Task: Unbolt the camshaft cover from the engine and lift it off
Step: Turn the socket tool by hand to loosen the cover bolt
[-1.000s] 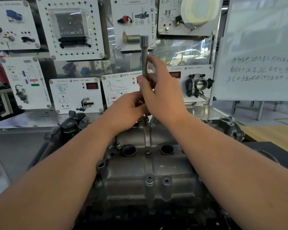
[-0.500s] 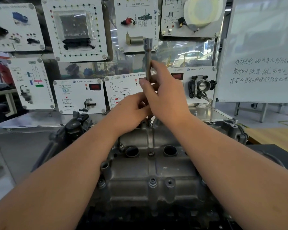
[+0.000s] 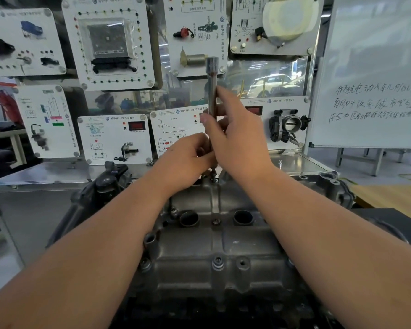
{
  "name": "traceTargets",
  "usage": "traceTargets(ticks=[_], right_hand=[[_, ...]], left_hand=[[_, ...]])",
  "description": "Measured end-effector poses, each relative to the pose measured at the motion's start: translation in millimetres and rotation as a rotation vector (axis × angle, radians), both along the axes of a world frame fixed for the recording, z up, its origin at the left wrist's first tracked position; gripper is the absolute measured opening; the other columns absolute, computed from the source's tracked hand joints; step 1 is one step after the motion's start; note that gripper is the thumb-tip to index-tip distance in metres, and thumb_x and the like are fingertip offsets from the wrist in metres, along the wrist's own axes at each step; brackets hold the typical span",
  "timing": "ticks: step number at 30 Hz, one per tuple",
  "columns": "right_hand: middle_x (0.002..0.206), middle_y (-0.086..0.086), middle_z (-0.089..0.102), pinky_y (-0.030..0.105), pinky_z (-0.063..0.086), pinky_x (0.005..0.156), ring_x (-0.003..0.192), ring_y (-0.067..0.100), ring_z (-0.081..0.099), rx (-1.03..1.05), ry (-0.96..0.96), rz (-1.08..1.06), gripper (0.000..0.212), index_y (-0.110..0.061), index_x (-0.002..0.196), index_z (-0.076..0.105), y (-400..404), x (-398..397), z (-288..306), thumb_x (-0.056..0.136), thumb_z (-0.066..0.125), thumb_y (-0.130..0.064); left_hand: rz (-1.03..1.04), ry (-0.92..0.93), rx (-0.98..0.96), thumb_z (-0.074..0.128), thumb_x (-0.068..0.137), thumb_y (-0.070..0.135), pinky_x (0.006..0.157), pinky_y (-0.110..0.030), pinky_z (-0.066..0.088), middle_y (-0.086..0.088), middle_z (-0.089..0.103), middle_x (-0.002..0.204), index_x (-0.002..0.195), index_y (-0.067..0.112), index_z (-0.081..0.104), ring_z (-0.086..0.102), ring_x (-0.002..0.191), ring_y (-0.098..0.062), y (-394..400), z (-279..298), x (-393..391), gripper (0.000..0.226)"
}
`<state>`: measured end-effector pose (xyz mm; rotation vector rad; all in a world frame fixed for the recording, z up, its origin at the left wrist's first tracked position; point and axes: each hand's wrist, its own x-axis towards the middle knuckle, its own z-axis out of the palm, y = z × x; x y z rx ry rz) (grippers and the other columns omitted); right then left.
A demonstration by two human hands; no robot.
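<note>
Training panels (image 3: 114, 136) behind, both hands gripping upright socket extension (image 3: 212, 91) over camshaft cover (image 3: 218, 252)

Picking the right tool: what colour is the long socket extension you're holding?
Plain silver-grey metal socket extension, clearest in the head view.

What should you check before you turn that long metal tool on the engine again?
1. Right hand grips the tool: ok.
2. Left hand steadies its lower end: ok.
3. Tool stands upright: ok.
4. Tip seated on the far bolt: cannot tell, hands hide it.
5. Near bolt out: not ok, it sits in the cover.
6. Middle bolt out: not ok.
</note>
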<state>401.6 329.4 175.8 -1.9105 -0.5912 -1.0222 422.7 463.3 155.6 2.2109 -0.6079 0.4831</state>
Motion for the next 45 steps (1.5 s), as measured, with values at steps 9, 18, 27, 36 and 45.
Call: traceTargets(ticks=[9,18,27,36,45], right_hand=[[0.107,0.006,0.074,0.038,0.058,0.081,0.087,0.019,0.071,0.018,0.042,0.026,0.054,-0.024,0.154,0.032,0.9,4.2,-1.1,0.104,0.052,-0.024],[0.106,0.005,0.072,0.040,0.055,0.082,0.095,0.023,0.070,-0.025,0.040,-0.022,0.039,-0.013,0.142,0.048,0.8,7.8,0.1,0.104,0.050,-0.021],[0.104,0.000,0.072,0.026,0.050,0.078,0.088,0.016,0.065,-0.050,0.002,-0.029,0.046,-0.018,0.145,0.048,1.5,4.9,-1.7,0.101,0.058,-0.026],[0.102,0.001,0.073,0.028,0.049,0.071,0.085,0.017,0.067,-0.046,0.026,-0.015,0.053,-0.019,0.153,0.036,0.1,4.5,-0.6,0.103,0.053,-0.026],[0.107,0.005,0.072,0.036,0.053,0.079,0.098,0.023,0.068,-0.065,0.049,-0.017,0.041,-0.013,0.145,0.042,-0.7,7.0,1.8,0.105,0.047,-0.022]], left_hand=[[-0.032,0.016,0.001,0.053,0.082,0.047,0.069,-0.047,0.057,0.004,0.076,0.089,0.094,0.040,0.066,0.073,0.081,-0.022,-1.2,1.1,-3.0,0.020],[-0.031,0.034,-0.014,0.055,0.099,0.038,0.067,-0.034,0.052,0.007,0.077,0.094,0.106,0.031,0.067,0.074,0.079,-0.009,0.4,-2.6,1.4,0.016],[-0.047,0.027,-0.014,0.051,0.068,0.057,0.060,-0.030,0.052,0.005,0.075,0.086,0.099,0.043,0.065,0.073,0.078,-0.017,0.6,0.5,-0.9,0.037],[-0.024,0.020,0.017,0.053,0.080,0.045,0.077,-0.054,0.058,0.000,0.076,0.084,0.096,0.038,0.066,0.073,0.079,-0.026,-0.6,1.6,-2.8,0.021],[-0.031,0.027,0.009,0.050,0.093,0.042,0.078,-0.055,0.059,-0.002,0.076,0.088,0.093,0.032,0.066,0.073,0.083,-0.023,-2.1,0.0,-3.8,0.018]])
